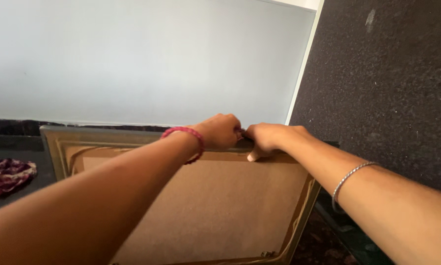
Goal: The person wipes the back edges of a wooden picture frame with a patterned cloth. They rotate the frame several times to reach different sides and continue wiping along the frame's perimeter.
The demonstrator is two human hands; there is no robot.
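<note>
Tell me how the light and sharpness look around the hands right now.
Head view: soft, even daylight, no glare on the frame back; left hand and right hand reasonably sharp at its top edge, near forearms softer; the dark wall shows grain.

Bare forearms — red wristband (187, 137), silver bangle (350, 176).

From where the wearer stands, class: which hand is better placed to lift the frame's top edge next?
Neither clearly: the left hand and the right hand both grip the top middle of the picture frame. Only the right thumb hooks the backing: a slight edge, perhaps.
</note>
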